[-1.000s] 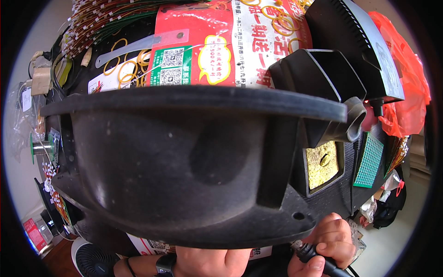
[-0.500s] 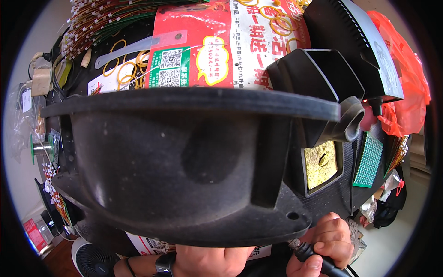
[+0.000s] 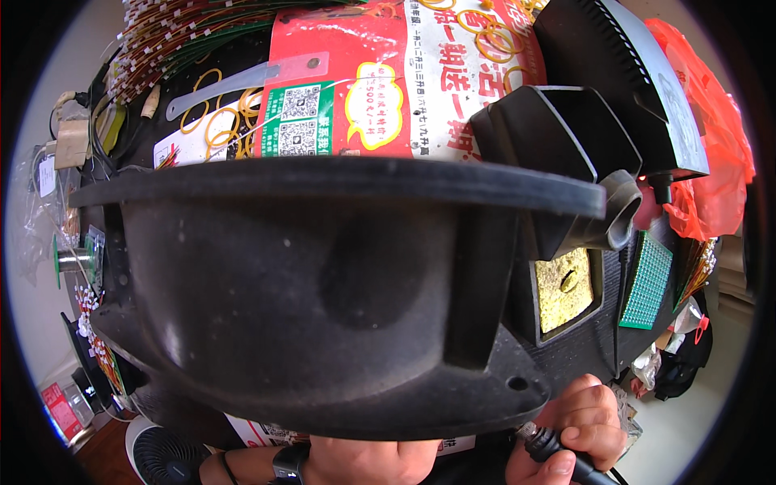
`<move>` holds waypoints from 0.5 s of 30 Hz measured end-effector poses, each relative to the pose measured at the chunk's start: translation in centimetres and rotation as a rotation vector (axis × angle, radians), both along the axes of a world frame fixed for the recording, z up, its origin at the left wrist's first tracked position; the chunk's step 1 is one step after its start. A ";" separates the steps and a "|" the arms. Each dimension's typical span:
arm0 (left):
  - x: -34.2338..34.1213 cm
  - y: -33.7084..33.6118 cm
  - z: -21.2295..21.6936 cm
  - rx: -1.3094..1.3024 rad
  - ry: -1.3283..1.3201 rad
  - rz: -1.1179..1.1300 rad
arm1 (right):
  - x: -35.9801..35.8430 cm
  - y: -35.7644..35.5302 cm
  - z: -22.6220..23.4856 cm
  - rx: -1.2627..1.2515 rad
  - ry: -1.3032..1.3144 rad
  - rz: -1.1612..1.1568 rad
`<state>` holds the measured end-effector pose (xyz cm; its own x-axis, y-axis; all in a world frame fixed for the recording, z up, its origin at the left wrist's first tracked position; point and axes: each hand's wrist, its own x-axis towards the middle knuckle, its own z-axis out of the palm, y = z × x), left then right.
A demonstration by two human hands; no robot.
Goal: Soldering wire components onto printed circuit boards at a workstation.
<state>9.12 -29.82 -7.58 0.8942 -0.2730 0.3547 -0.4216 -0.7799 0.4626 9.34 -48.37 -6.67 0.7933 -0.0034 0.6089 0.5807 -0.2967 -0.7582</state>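
Observation:
A large black plastic housing (image 3: 307,291) with a flange and a screw hole fills the middle of the view, close to the camera. Behind its lower edge, my left hand (image 3: 372,459) shows only its back; the fingers are hidden. A dark watch and a thin band circle that wrist. At the lower right, my right hand (image 3: 588,424) is closed around the black handle of a soldering iron (image 3: 558,449). The iron's metal collar points up and left toward the housing's corner, and its tip is hidden.
A yellow sponge (image 3: 564,291) lies in the black iron stand (image 3: 602,311). Beside it is a green perforated board (image 3: 647,283). A solder spool (image 3: 74,259) stands left. Wire bundles (image 3: 174,48), rubber bands (image 3: 222,129) and a red printed sheet (image 3: 339,40) lie behind. A fan (image 3: 166,453) is lower left.
The black housing and the things behind it have shifted very slightly right and down in view. My right hand with the soldering iron has moved a little the same way.

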 end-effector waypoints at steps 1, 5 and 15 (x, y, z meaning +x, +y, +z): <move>0.0 0.0 0.0 -0.001 0.004 0.000 | 0.0 0.1 0.0 -0.006 0.008 -0.019; 0.0 -0.1 0.0 0.008 0.007 -0.001 | 0.2 0.0 0.1 -0.019 0.010 0.003; 0.1 0.1 0.6 -0.034 0.001 -0.024 | 0.6 0.3 -0.1 -0.008 -0.009 -0.012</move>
<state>9.19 -29.75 -7.01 0.8881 -0.2823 0.3628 -0.4393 -0.7536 0.4889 9.95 -48.07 -6.73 0.7874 -0.0077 0.6164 0.5842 -0.3099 -0.7501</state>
